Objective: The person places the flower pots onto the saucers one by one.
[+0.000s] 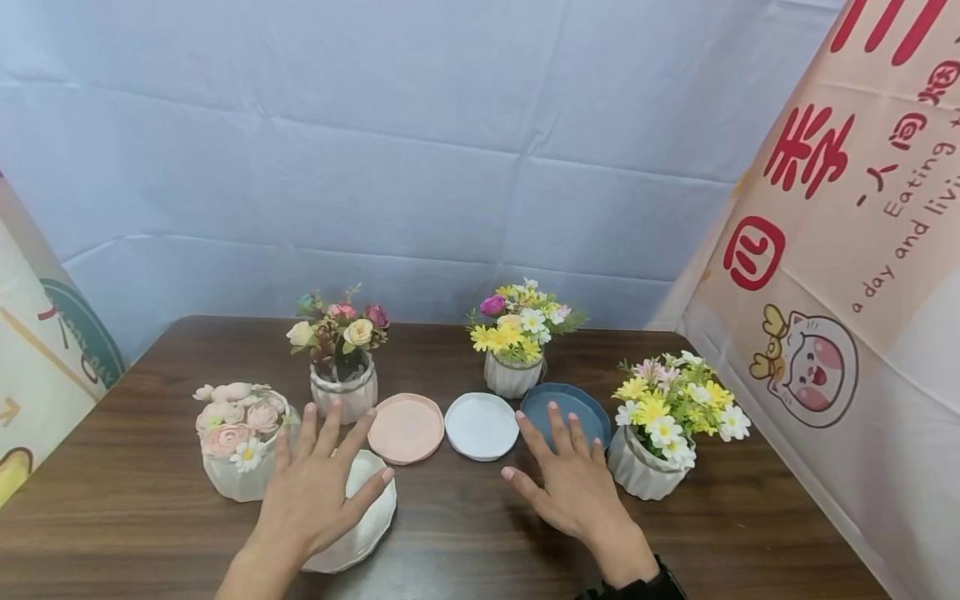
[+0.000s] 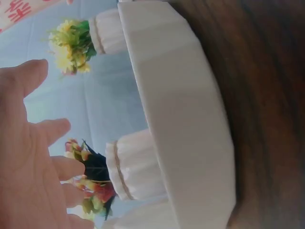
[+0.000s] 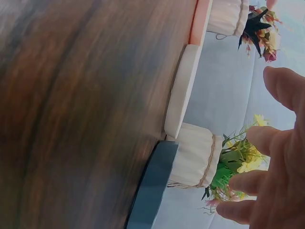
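My left hand (image 1: 311, 492) hovers with spread fingers over a cream faceted dish (image 1: 367, 525), and nothing is in its grasp. Left of it stands a white pot of pale pink flowers (image 1: 240, 475), partly covered by the fingers. Fingers spread and holding nothing, my right hand (image 1: 573, 487) is above the near edge of a dark blue dish (image 1: 592, 408). Between the hands lie a pink dish (image 1: 407, 429) and a white dish (image 1: 482, 427). Just right of the right hand is a white pot of yellow and white daisies (image 1: 652, 467).
Two more white flower pots stand at the back: one with roses (image 1: 345, 387), one with yellow and white blooms (image 1: 513, 375). Everything rests on a dark wooden table (image 1: 465, 533). Pale cloth (image 1: 375, 150) hangs behind, and a printed cloth (image 1: 817, 275) drapes along the right side.
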A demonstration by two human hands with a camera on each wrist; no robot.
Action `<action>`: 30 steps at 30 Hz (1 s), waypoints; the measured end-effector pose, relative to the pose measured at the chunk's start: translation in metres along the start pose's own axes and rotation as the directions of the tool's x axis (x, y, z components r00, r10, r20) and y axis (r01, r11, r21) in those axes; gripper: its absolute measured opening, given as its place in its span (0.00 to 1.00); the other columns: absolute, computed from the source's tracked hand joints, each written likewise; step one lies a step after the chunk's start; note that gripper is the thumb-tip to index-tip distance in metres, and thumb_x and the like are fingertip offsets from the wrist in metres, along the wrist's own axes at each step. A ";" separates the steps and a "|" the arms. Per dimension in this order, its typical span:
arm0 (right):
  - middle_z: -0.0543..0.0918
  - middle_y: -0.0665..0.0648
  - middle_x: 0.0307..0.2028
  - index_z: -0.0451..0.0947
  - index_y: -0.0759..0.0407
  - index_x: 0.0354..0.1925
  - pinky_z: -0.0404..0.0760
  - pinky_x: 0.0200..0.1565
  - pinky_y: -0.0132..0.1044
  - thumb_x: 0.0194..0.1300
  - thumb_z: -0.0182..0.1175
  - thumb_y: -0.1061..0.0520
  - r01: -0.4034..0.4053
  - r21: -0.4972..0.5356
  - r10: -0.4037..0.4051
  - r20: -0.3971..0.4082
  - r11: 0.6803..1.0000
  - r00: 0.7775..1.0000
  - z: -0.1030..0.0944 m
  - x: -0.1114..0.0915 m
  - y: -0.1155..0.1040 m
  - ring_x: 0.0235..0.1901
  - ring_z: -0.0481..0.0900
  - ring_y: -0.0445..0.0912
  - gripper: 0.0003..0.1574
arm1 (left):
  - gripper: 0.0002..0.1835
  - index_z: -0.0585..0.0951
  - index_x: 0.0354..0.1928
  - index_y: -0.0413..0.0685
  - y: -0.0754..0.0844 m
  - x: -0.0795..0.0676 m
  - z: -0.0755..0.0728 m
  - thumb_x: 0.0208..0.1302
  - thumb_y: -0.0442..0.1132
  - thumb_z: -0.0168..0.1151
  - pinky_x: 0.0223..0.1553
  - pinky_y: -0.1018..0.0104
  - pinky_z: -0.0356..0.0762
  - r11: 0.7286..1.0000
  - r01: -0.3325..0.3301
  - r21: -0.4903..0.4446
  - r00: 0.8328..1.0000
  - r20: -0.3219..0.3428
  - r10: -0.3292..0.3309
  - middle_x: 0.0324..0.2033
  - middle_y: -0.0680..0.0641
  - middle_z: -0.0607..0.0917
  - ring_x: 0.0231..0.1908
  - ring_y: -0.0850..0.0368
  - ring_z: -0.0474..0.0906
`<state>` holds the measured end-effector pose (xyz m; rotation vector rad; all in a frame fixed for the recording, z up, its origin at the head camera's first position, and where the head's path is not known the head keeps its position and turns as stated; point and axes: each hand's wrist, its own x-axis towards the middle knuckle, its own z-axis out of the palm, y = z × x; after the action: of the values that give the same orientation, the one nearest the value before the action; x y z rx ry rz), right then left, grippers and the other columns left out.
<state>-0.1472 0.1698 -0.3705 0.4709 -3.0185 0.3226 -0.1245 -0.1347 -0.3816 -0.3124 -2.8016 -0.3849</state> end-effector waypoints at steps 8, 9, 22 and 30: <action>0.52 0.69 0.68 0.54 0.47 0.71 0.57 0.53 0.69 0.64 0.45 0.30 0.018 0.004 -0.017 -0.021 1.000 1.000 0.003 0.001 0.000 0.64 0.53 0.66 0.44 | 0.38 0.67 0.65 0.52 -0.002 -0.001 0.003 0.57 0.64 0.56 0.56 0.32 0.48 1.000 -0.022 0.009 0.999 -0.029 0.023 0.66 0.33 0.58 0.64 0.32 0.50; 0.54 0.69 0.67 0.54 0.48 0.71 0.60 0.52 0.68 0.64 0.47 0.30 0.027 0.005 -0.027 -0.034 1.000 0.999 0.003 0.001 -0.001 0.62 0.56 0.66 0.44 | 0.38 0.69 0.64 0.51 -0.002 -0.001 0.003 0.55 0.62 0.59 0.55 0.32 0.52 1.000 -0.026 0.012 0.999 -0.039 0.026 0.64 0.32 0.60 0.63 0.32 0.54; 0.81 0.60 0.44 0.76 0.59 0.53 0.78 0.31 0.46 0.56 0.65 0.43 0.148 -0.048 -0.154 -0.170 0.988 0.973 0.001 0.004 -0.002 0.38 0.80 0.54 0.31 | 0.25 0.80 0.47 0.42 -0.001 -0.001 0.000 0.48 0.47 0.69 0.25 0.53 0.75 0.996 -0.080 0.051 0.990 -0.117 0.085 0.41 0.42 0.80 0.35 0.45 0.79; 0.82 0.59 0.40 0.78 0.58 0.50 0.78 0.29 0.44 0.56 0.65 0.45 0.168 -0.055 -0.176 -0.199 0.984 0.964 0.003 0.003 -0.002 0.34 0.80 0.53 0.27 | 0.24 0.80 0.43 0.42 -0.003 -0.002 0.000 0.44 0.48 0.70 0.21 0.55 0.72 0.998 -0.058 0.021 0.992 -0.111 0.060 0.36 0.42 0.76 0.26 0.47 0.75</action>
<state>-0.1498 0.1661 -0.3727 0.6499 -2.7576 0.2827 -0.1231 -0.1382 -0.3832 -0.3573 -2.6784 -0.3521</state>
